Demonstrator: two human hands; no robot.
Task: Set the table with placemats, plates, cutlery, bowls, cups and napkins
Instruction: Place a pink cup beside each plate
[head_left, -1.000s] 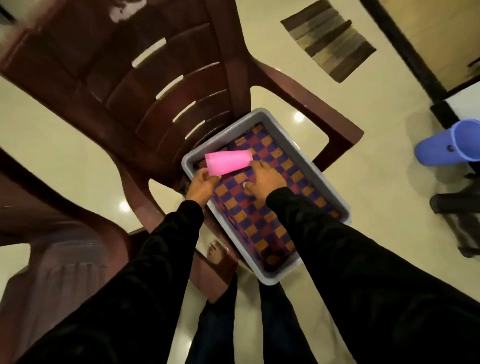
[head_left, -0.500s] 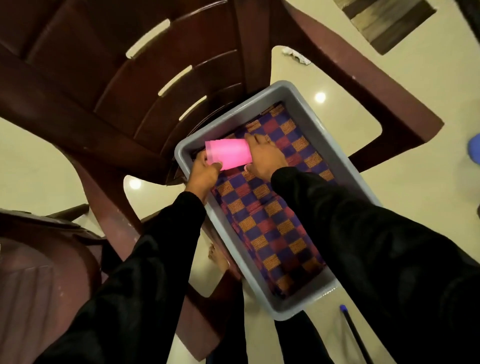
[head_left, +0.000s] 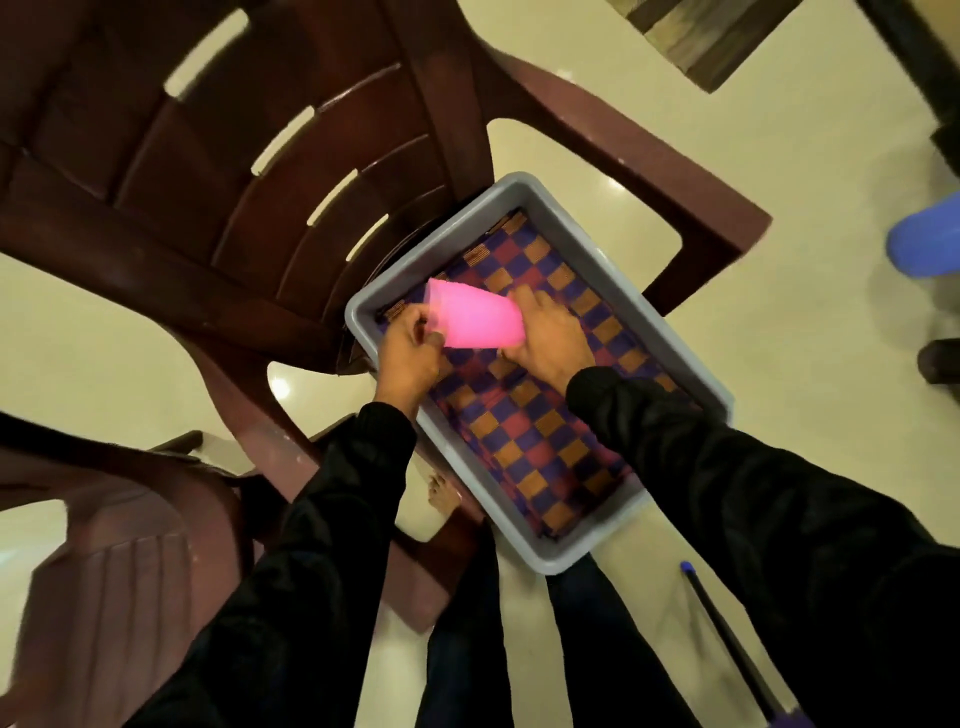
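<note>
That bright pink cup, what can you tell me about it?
The pink cup looks like translucent plastic, tapered, with a slightly thicker band at its wide rim. It lies tilted on its side, rim toward the left hand, which grips it there. The right hand rests by its narrow base, fingers on the checkered placemat inside the grey tub.

The grey tray (head_left: 613, 270) lies open from above, hemmed by the chair backrest (head_left: 249, 171) and armrest (head_left: 649, 171).
</note>
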